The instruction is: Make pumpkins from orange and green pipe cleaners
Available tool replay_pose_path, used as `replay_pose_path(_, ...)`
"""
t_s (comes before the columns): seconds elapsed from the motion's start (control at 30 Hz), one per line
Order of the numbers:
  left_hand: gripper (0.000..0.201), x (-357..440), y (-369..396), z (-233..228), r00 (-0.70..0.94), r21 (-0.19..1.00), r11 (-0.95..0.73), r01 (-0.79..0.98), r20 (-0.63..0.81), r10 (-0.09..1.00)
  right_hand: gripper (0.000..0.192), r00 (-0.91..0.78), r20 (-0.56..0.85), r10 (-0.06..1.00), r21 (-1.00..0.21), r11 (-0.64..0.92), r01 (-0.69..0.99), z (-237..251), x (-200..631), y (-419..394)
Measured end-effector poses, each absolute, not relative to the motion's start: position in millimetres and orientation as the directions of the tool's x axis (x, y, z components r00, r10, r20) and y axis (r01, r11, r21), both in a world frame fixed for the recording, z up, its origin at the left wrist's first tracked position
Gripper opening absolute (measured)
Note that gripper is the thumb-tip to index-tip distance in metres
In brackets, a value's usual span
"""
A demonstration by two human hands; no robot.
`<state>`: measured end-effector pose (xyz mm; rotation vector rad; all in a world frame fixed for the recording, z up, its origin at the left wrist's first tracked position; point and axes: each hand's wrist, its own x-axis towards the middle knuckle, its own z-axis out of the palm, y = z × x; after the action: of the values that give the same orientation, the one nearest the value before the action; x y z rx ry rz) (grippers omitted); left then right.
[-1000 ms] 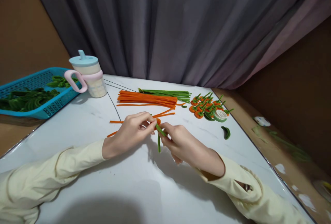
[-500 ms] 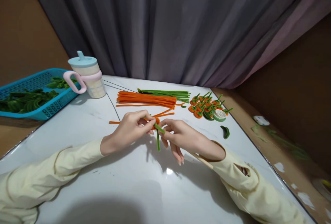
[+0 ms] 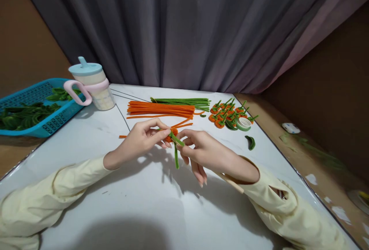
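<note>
Left hand [image 3: 141, 138] pinching orange piece [image 3: 174, 131] | right hand [image 3: 208, 154] half-curled at green strip [image 3: 177, 140], hold unclear | I'd guess soft; pinch centrally

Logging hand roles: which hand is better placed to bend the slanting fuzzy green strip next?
Probably the right hand: it is at the lower end of that strip, while the left hand holds the small fuzzy orange piece.

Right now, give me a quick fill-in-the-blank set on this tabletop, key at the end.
1. The left hand pinches a small piece coloured orange and ____.
2. The bundle of green stems lies just behind the bundle coloured ____.
3. The basket beside the cup is coloured ____.
Missing words: green; orange; blue.
</note>
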<state>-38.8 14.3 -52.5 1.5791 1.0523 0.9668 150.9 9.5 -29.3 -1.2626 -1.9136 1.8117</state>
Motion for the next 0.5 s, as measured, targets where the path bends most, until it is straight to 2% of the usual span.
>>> replay_pose_path(0.23,0.015,-38,12,-56,0.301,0.98,-0.187,0.071,0.158,0.94,0.008,-0.616,-0.365,0.698,-0.894,-0.077,0.442,-19,153,1)
replay_pose_path(0.4,0.008,-39,11,-62,0.294,0.943,-0.332,0.029,0.309,0.904,0.008,-0.629,-0.359,0.689,-0.898,-0.073,0.433,-16,155,-2)
replay_pose_path(0.5,0.005,-39,10,-69,0.294,0.875,-0.478,0.078,0.438,0.85,0.011,-0.631,-0.369,0.682,-0.892,-0.071,0.446,-18,156,-1)
